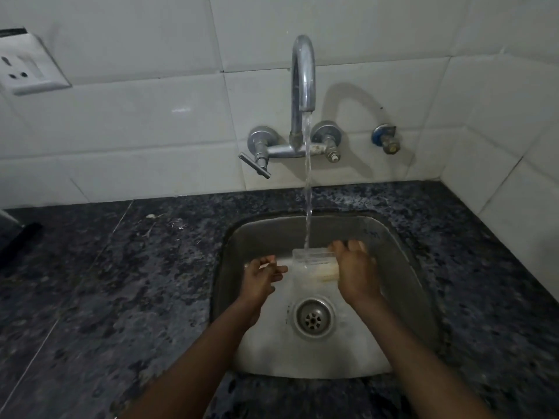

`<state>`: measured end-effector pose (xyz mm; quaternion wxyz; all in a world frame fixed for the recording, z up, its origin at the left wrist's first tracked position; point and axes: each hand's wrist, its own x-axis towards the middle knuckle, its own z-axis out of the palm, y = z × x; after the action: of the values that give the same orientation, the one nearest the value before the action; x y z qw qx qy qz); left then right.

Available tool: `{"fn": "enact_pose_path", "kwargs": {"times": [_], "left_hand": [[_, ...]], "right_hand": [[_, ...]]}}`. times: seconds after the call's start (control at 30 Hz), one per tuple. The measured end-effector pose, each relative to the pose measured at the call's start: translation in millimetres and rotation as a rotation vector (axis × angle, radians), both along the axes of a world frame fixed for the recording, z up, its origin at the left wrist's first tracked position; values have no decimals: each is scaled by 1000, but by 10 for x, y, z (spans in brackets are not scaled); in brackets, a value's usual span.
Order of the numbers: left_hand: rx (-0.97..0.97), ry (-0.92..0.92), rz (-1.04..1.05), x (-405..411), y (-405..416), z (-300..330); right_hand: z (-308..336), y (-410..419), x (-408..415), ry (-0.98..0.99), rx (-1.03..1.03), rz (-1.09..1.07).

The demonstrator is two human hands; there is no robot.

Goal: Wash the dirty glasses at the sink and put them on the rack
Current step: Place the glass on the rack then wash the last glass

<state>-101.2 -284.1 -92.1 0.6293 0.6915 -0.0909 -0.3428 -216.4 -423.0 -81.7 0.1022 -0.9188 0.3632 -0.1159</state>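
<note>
Two forearms of mine come up from the bottom edge of the frame into the sink (405, 267), which fills the lower centre, its drain (314, 318) lying between my wrists so the run-off has a clear way out. Right of centre, my right hand (354, 273) has its grip clamped on the glass (314, 263); I hold it low in the basin, tipped sideways with the mouth toward the left, so the stream (308, 182) strikes it and splashes stay inside the steel walls. My left hand (260, 278) hangs just beside the glass with fingers apart and nothing in it, ready, I judge, to rub the rim. Around the basin the dark speckled worktop (121, 282) looks wet behind the sink. Further back, at upper centre, the tap (302, 80) arches out from the white tiles, running. No rack shows anywhere, so the rinse comes first.
</note>
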Motion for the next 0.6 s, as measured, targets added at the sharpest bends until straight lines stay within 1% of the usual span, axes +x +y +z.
{"fn": "enact_pose_path", "kwargs": {"times": [0.07, 0.23, 0.3, 0.37, 0.43, 0.47, 0.53, 0.6], "left_hand": [[16, 20, -27, -3, -29, -10], [52, 77, -112, -31, -83, 25], [51, 134, -172, -47, -98, 87], [25, 196, -258, -60, -115, 143], [-40, 247, -340, -87, -144, 204], [-79, 254, -375, -111, -165, 238], [-130, 215, -429, -163, -213, 280], [-138, 114, -486, -178, -233, 294]], "right_hand": [[58, -20, -12, 42, -123, 26], [-45, -133, 12, -43, -494, 151], [-29, -162, 16, -49, -547, 184], [-23, -184, 26, -63, -557, 183], [23, -156, 25, -61, -486, 157], [22, -152, 28, -69, -410, 145], [17, -150, 49, -103, -209, 152], [-16, -180, 58, -129, 8, 185]]}}
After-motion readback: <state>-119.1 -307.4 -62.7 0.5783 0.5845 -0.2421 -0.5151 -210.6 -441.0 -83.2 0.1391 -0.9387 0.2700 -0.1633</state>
